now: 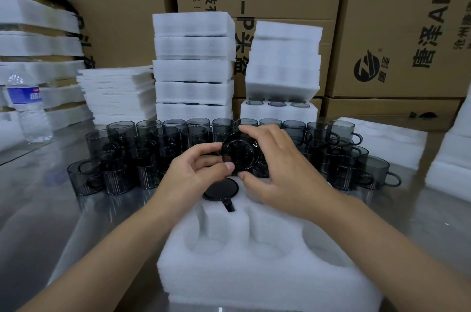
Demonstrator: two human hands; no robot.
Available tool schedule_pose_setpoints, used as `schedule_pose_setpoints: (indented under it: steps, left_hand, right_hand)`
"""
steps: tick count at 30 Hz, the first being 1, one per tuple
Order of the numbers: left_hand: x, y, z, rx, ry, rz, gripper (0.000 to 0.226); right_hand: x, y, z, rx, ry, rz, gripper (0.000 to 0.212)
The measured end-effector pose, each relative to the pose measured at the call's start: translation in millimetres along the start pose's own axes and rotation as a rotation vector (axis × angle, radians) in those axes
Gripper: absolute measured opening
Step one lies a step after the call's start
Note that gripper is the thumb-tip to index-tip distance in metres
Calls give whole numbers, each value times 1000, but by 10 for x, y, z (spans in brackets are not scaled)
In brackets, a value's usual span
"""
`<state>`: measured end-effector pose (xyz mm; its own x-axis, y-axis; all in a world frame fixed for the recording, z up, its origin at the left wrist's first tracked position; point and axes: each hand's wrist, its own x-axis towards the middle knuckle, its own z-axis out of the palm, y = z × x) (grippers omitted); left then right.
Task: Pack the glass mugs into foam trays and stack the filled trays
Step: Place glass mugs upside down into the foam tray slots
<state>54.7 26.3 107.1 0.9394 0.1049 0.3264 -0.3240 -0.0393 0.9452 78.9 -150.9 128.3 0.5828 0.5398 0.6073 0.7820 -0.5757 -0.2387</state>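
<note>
- Far to the left of the white foam tray with round pockets [254,278], a clear plastic water bottle with a blue label [28,108] stands upright on the shiny steel table [51,197].
- Behind the tray and to its left lies a low pile of thin white foam sheets [117,92].
- Just beyond the tray's far edge, smoky grey glass mugs with handles [114,176] stand crowded in rows.
- Above that far edge, the left hand [198,174] pinches the left side of a tilted dark glass mug [239,152], thumb and fingers curled to it.
- In the tray's far left pocket sits one seated dark mug [221,190], its handle in the slot.
- The right hand [277,166] grips the same tilted mug from the right, fingers over its top and thumb beneath.
- Behind the tray, two tall stacks of white foam trays [193,69] rise in front of brown printed cardboard boxes [395,18].
</note>
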Motion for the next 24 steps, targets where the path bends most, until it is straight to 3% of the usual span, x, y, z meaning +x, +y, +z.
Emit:
schedule_pose_setpoints:
  steps: [12,19,22,24]
  left_hand:
    - [-23,53,34,41,-30,25,28]
    - [-42,57,32,133,-49,42,22]
    - [-60,60,24,192,-73,40,20]
    - [-64,57,25,213,-80,27,19]
  right_hand:
    - [11,-12,6,82,65,29,58]
    - [59,67,20,585,119,409,52]
    - [72,149,7,652,95,505,37]
    - [73,184,-1,706,41,562,38]
